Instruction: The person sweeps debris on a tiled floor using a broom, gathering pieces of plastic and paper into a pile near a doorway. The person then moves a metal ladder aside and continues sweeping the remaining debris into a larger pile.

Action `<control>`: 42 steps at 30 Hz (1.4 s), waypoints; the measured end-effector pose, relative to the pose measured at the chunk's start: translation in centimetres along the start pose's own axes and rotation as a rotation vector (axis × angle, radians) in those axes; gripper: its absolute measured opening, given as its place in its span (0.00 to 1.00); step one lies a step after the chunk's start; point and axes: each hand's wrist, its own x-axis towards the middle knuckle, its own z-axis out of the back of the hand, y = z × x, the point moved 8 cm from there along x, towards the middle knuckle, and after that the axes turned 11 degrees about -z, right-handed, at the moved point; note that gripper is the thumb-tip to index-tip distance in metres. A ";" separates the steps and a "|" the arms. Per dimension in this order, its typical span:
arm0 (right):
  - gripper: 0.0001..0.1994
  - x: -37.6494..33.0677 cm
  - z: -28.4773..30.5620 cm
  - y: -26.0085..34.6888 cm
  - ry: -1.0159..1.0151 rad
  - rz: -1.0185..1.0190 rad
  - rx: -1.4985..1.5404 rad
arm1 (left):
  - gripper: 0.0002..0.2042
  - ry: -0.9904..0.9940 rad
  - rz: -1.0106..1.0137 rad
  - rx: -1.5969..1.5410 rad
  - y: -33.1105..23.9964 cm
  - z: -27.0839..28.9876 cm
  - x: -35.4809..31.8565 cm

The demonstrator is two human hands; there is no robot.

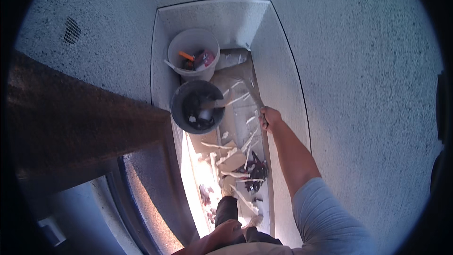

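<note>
We judge the sweeping to be only partly done. Our right hand [270,119] is closed around the handle of a broom [248,84], its fingers curled in with no gap that we can see, and the broom reaches toward the far end of the narrow floor [241,113], its bristles spread just beside the white bucket [194,38]. Whether the tips press on the floor we cannot tell. Our left hand [230,229] seems to be the shape low in view, near our legs; we cannot tell how open it is or whether it has hold of anything. As for what looks done, the dark bucket [180,94], standing just in front of the white one, already has dark stuff and a pale lump [192,119] in it, while the white bucket carries an orange piece [186,56] among other mixed items. Much more seems left: pale strips [216,146] lie scattered along the floor, a few of them near the broom and most closer to us, with a flat brown piece [232,161] among them and a crumpled dark bag [256,174] against the right side. Around our shoe [228,185] the litter is thick, and glare on the left hides some of it, so we cannot say how much lies there.
</note>
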 end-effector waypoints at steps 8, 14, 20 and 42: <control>0.09 -4.8 7.6 -18.5 -0.091 -0.225 -0.027 | 0.20 -0.031 0.055 0.085 -1.0 -1.0 -2.1; 0.09 -12.8 13.8 -34.4 -0.099 -0.338 -0.085 | 0.17 -0.642 0.025 0.393 -9.6 5.8 -9.1; 0.09 -17.6 20.5 -47.8 -0.072 -0.373 -0.034 | 0.35 -1.084 -0.092 1.101 -7.5 5.7 -19.2; 0.12 -19.8 16.1 -60.5 0.084 -0.090 -0.196 | 0.41 -1.076 0.125 1.171 -0.8 1.6 -20.6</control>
